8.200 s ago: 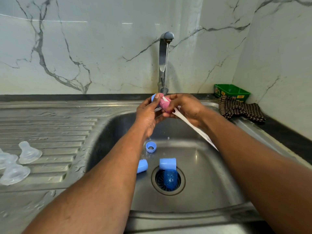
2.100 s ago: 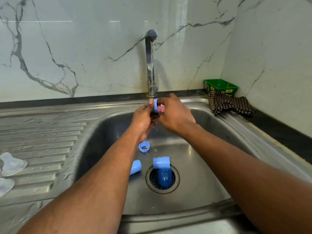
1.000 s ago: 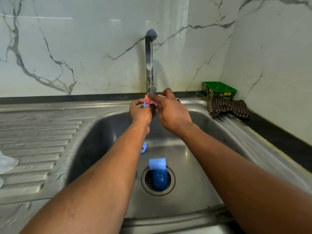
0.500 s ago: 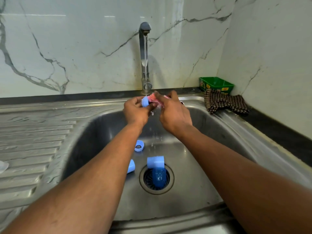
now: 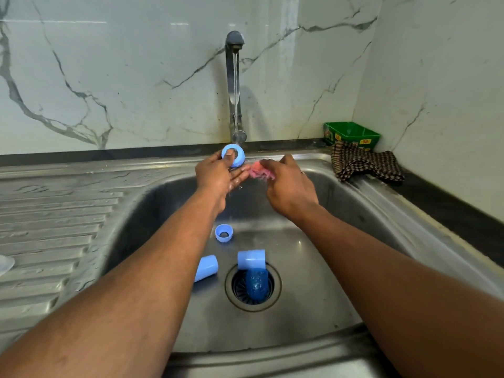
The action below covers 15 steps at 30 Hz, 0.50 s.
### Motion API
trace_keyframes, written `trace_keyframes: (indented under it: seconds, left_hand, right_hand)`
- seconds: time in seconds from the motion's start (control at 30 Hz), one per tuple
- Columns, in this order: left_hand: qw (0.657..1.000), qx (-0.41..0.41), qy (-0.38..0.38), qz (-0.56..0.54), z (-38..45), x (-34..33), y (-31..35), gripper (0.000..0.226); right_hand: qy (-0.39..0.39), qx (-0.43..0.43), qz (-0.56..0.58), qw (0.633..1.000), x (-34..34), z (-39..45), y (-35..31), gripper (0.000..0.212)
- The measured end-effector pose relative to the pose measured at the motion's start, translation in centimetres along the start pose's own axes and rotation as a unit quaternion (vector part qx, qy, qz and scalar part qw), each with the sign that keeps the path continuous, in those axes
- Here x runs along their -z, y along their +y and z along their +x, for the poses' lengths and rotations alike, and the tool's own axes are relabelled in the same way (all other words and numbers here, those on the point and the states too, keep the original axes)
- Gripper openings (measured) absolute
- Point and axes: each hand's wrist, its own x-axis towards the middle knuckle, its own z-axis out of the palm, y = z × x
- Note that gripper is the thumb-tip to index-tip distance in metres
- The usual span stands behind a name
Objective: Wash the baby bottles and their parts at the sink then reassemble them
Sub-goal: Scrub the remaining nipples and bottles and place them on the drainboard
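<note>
My left hand (image 5: pixel 218 175) holds a light-blue bottle ring (image 5: pixel 234 154) up under the running tap (image 5: pixel 234 85), thumb through its hole. Just to the right, my right hand (image 5: pixel 289 184) grips a pink scrubber (image 5: pixel 259 171), a small gap away from the ring. Down in the steel sink (image 5: pixel 327 268) lie another blue ring (image 5: pixel 224 233), a light-blue cap on its side (image 5: pixel 206 267), and a second cap (image 5: pixel 251 259) at the drain's edge with a dark-blue piece (image 5: pixel 256 285) on the strainer.
A ribbed draining board (image 5: pixel 54 227) stretches left, with a clear teat (image 5: pixel 5 264) just showing at the frame edge. A checked cloth (image 5: pixel 362 163) and a green box (image 5: pixel 351 133) sit at the back right corner by the marble wall.
My hands have drawn apart: the scrubber has come off the ring and moved right, and the ring now faces me under the water.
</note>
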Motion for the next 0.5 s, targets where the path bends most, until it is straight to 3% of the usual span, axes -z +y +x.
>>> trace_keyframes:
  seconds: [0.1, 0.23, 0.37, 0.43, 0.5]
  left_hand:
    - [0.996, -0.042, 0.008, 0.076, -1.1, 0.0, 0.9, 0.034]
    - [0.99, -0.02, -0.001, 0.137, -3.5, 0.7, 2.3, 0.048]
    - [0.979, -0.027, 0.028, 0.202, -5.6, 5.1, 6.0, 0.026]
    - [0.953, -0.077, 0.058, 0.288, -6.2, 7.9, 7.6, 0.018]
    - [0.907, -0.111, 0.083, 0.399, -6.2, 10.8, 8.4, 0.024]
  right_hand:
    - [-0.019, 0.011, 0.027, 0.999, 0.3, 0.0, -0.3, 0.053]
    - [-0.069, 0.082, 0.044, 0.993, 0.1, -0.7, -2.2, 0.048]
    - [-0.107, 0.156, 0.033, 0.981, 0.0, -2.3, -5.8, 0.049]
    - [-0.113, 0.19, 0.039, 0.975, 0.2, -3.1, -7.9, 0.05]
    - [-0.125, 0.224, 0.048, 0.965, 0.1, -3.8, -9.9, 0.052]
